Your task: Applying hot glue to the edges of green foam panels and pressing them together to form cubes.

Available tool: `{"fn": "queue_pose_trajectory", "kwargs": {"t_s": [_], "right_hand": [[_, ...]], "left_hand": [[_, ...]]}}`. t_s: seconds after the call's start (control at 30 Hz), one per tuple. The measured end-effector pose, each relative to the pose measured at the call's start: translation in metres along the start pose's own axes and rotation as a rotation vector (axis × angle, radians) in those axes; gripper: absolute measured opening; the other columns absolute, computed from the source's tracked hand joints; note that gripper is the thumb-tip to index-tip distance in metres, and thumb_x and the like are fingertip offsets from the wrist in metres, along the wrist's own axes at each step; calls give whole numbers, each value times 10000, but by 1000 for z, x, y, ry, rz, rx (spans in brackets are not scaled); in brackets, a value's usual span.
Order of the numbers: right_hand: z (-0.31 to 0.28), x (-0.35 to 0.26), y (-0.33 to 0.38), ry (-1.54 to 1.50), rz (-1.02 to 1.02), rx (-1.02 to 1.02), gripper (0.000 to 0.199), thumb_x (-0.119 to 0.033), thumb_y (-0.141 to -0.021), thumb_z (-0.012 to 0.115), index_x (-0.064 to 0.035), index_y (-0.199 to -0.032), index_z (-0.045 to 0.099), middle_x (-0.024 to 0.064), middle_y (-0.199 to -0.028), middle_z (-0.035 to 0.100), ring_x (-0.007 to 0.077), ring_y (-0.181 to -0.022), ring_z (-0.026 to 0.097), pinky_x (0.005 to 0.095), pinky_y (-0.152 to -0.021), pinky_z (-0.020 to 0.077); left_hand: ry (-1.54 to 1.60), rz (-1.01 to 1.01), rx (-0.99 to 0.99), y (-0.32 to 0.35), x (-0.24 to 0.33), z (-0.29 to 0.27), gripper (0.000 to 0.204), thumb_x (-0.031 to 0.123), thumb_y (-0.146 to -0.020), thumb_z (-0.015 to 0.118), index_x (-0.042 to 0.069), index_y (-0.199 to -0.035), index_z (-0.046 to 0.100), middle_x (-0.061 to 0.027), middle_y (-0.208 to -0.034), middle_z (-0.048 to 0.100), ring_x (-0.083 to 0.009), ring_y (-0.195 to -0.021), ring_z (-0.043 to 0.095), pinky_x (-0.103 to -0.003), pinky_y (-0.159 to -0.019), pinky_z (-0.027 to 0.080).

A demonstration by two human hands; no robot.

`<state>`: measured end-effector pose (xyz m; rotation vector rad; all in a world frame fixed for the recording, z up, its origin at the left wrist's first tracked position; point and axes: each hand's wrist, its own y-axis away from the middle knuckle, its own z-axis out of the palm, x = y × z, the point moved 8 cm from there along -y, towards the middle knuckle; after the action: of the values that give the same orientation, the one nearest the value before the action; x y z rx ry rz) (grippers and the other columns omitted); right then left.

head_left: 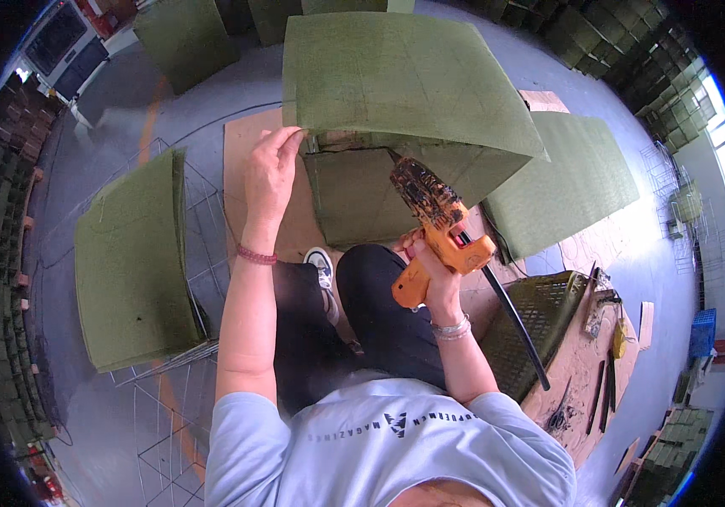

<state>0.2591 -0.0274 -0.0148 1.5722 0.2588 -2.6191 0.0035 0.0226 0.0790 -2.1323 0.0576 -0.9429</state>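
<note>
A green mesh-covered box (396, 190) stands in front of my knees, with a green sheet (404, 76) lying over its top. My left hand (271, 177) pinches the near left corner of that sheet between thumb and fingertips, slightly above the box's edge. Wrapped round the handle of an orange glue gun (443, 220) is my right hand (432, 275). Black residue coats the gun's front, and its nozzle points at the gap under the sheet's near edge. A long black glue stick (519, 328) sticks out of its back. Along the box's upper edge runs a dark line (350, 150).
Left of me, green panels (130, 262) rest on a wire frame (159, 439). Another green panel (565, 182) lies at right. A plastic crate (531, 325) stands beside cardboard (586, 414) holding black sticks (606, 384) and scissors (558, 414). Stacks line both walls.
</note>
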Motion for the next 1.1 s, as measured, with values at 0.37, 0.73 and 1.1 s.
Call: {"fn": "queue_pose_trajectory", "kwargs": {"t_s": [0.37, 0.73, 1.1], "right_hand": [[-8, -4, 1, -35, -27, 25, 97, -85, -874, 573, -21, -925, 521, 48, -849, 552, 160, -819, 561, 314, -760, 470], [-14, -10, 2, -49, -31, 69, 100, -94, -868, 578, -22, -913, 524, 46, -831, 548, 158, -800, 559, 301, -742, 467], [-26, -8, 1, -79, -66, 91, 120, -99, -871, 575, -20, -945, 523, 52, -833, 557, 164, -796, 562, 304, -725, 463]], "left_hand": [[34, -105, -74, 2, -2, 4, 166, 169, -881, 566, 23, -936, 625, -128, -754, 548, -250, -664, 542, -323, -620, 420], [4, -53, -18, 0, -2, 1, 116, 113, -853, 610, 18, -912, 641, -86, -728, 599, -132, -623, 542, -253, -573, 417], [-8, -43, -8, 0, 3, -1, 118, 114, -855, 608, 17, -918, 638, -82, -693, 557, -127, -598, 502, -259, -551, 392]]}}
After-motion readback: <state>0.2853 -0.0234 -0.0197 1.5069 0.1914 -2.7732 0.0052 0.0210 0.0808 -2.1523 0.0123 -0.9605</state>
